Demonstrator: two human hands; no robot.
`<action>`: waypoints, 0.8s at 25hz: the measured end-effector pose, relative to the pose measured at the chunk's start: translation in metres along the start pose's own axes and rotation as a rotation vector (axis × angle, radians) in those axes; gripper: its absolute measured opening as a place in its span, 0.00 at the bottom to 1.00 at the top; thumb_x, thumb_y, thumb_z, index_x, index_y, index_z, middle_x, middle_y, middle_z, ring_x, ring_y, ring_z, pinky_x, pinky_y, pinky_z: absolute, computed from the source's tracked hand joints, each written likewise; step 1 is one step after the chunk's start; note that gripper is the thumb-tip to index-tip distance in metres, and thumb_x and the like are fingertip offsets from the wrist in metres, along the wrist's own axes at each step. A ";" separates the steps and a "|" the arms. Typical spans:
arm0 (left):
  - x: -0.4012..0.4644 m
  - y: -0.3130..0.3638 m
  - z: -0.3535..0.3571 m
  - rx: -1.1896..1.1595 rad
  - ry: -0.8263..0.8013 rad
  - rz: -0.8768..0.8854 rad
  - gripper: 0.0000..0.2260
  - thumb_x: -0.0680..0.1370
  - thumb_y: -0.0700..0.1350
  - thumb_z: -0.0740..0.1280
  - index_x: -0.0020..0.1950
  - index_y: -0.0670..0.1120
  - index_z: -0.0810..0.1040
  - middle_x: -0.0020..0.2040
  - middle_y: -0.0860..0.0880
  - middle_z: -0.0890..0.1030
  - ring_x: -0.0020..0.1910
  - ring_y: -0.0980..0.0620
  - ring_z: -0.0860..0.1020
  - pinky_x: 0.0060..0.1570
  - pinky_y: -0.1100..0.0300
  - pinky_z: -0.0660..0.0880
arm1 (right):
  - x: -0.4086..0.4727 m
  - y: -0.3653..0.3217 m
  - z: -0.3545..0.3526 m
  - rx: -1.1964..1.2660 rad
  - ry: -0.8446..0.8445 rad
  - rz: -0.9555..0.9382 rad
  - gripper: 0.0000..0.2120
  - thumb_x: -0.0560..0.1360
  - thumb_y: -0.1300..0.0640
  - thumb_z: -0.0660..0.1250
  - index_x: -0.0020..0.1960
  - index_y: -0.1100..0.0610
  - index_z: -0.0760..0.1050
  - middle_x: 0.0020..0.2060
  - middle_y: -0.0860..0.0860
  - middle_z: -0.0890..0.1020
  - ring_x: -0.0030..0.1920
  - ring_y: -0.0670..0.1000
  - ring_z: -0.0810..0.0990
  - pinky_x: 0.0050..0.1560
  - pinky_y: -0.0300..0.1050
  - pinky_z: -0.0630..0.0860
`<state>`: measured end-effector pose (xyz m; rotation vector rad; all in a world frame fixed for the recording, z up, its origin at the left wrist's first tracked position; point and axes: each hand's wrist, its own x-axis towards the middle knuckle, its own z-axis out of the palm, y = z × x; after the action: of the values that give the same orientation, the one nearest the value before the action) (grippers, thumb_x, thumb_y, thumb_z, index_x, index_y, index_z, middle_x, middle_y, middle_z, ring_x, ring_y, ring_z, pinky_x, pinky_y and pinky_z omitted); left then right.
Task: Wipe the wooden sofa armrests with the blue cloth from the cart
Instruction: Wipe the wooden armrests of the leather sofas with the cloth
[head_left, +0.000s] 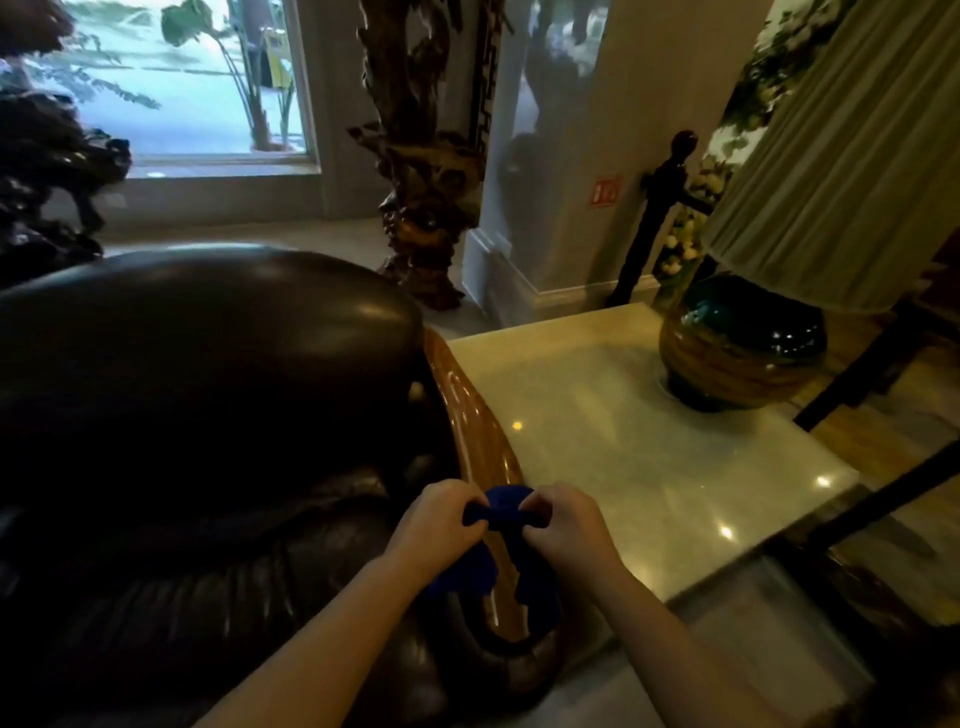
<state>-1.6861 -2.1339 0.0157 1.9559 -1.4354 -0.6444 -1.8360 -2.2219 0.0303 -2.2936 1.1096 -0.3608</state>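
A big room with a pale shiny floor (769, 649) and a tall window (156, 78) at the back, green plants outside. A white pillar (561, 156) past the middle.

Right in front, a dark leather sofa (182, 415), puffy and shiny. Along its right edge, a wooden armrest (467, 410), smooth, golden brown, curving down toward the bottom of the view. Just beside the armrest, a pale stone side table (623, 441) with small bright spots of light on top. On the table, a round lamp base (743, 353), green and brown, under a big pleated lampshade (841, 171). Behind the table, a thin dark figure statue (660, 208). Farther back, a tall twisty carved wood piece (421, 166). At the far left, another dark carved shape (41, 171).

Over the low end of the armrest, a blue cloth (501, 512), dark blue, bunched up, with loose ends hanging down. Left hand (441, 519) closed tight on the left part of the cloth. Right hand (563, 522) closed tight on the right part. Both hands close together, cloth stretched between them. Bare arms reaching in from the bottom. Cloth hiding part of the armrest below.
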 end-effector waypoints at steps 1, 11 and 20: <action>0.003 -0.008 0.023 0.007 0.024 -0.039 0.08 0.73 0.45 0.66 0.51 0.54 0.76 0.50 0.56 0.76 0.48 0.60 0.75 0.50 0.62 0.74 | 0.003 0.022 0.011 0.012 -0.030 0.003 0.08 0.67 0.61 0.69 0.45 0.53 0.78 0.40 0.45 0.75 0.43 0.45 0.74 0.44 0.35 0.70; 0.005 -0.143 0.262 0.019 0.162 -0.244 0.10 0.74 0.44 0.66 0.54 0.52 0.75 0.53 0.55 0.76 0.54 0.62 0.71 0.50 0.78 0.63 | 0.010 0.226 0.184 -0.028 -0.222 -0.053 0.11 0.69 0.60 0.68 0.51 0.51 0.76 0.49 0.47 0.76 0.53 0.46 0.74 0.50 0.30 0.64; 0.003 -0.212 0.352 0.095 0.306 -0.166 0.14 0.69 0.38 0.71 0.54 0.42 0.79 0.53 0.44 0.80 0.56 0.48 0.76 0.61 0.61 0.67 | 0.000 0.299 0.268 -0.075 -0.040 -0.256 0.14 0.64 0.66 0.72 0.49 0.60 0.77 0.47 0.57 0.78 0.51 0.51 0.72 0.53 0.38 0.66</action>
<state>-1.7927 -2.1591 -0.3799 2.1555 -1.1437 -0.3329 -1.9014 -2.2724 -0.3621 -2.5053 0.8232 -0.3744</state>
